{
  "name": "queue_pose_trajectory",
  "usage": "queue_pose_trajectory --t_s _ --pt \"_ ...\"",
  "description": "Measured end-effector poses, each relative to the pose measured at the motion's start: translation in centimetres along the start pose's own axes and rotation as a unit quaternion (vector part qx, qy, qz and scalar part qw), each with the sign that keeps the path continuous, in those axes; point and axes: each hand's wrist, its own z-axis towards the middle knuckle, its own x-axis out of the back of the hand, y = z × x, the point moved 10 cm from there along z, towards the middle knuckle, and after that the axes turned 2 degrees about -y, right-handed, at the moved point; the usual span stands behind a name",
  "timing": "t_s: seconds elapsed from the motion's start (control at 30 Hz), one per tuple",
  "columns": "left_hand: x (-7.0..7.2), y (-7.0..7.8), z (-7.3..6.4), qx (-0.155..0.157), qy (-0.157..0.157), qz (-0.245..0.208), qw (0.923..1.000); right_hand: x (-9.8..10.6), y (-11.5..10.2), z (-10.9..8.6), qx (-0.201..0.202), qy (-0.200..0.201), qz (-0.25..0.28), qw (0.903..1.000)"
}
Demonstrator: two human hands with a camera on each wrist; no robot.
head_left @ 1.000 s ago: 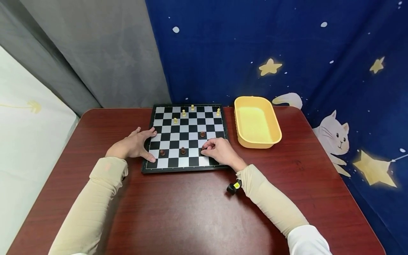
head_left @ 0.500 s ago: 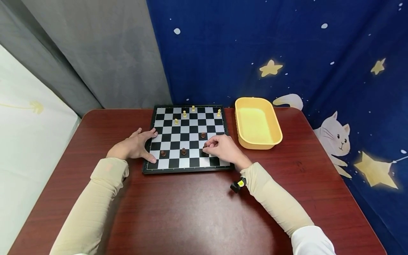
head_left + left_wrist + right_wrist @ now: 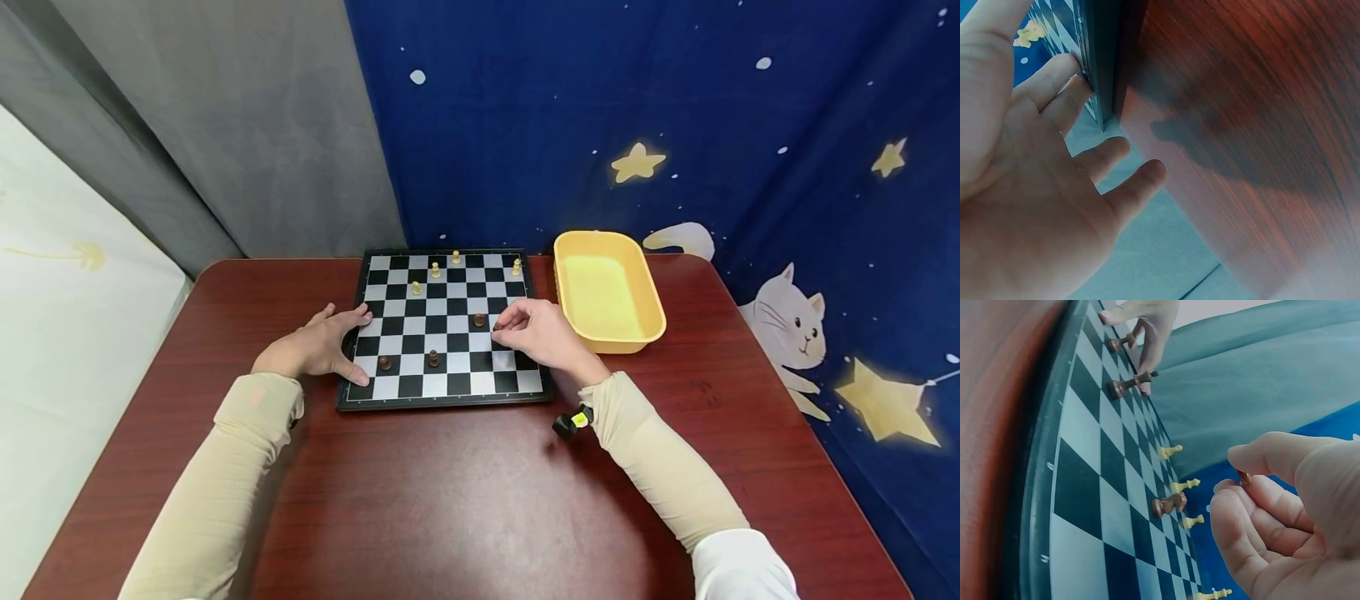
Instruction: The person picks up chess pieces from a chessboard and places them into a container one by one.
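My right hand [image 3: 543, 332] pinches a small dark brown chess piece [image 3: 1244, 478] between thumb and fingers, above the right side of the chessboard [image 3: 442, 403]. Most of that piece is hidden by the fingers, so its kind cannot be told. On the board stand a brown knight [image 3: 1169, 504] just left of this hand, a brown king [image 3: 1129, 384], and a brown pawn-like piece [image 3: 385, 362] near the left. Several cream pieces stand toward the far side, one of them a cream piece [image 3: 435, 270]. My left hand [image 3: 315, 343], fingers spread, rests at the board's left edge.
A yellow plastic basket [image 3: 609, 343] stands on the brown table [image 3: 450, 500] to the right of the board, close behind my right hand. A grey curtain [image 3: 262, 125] and a blue starry curtain [image 3: 525, 125] hang behind the table's far edge.
My right hand has lifted the brown chess piece from its near-right square and carried it away from me and slightly right. The left hand stays in place.
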Motion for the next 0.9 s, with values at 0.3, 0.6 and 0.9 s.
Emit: queue_pose_trajectory --t_s 0.3,0.6,0.9 --pt "0.0 -0.1 0.0 0.001 0.000 0.000 1.0000 2.0 0.5 0.1 -0.011 0.018 0.014 0.9997" --pt "0.0 0.1 -0.1 -0.005 0.006 0.008 0.9999 5.6 1.6 0.3 -0.048 0.042 -0.002 0.9980" --pt "0.0 0.1 -0.1 -0.010 0.001 0.003 0.9999 8.7 2.6 0.5 -0.074 0.060 -0.029 0.9950"
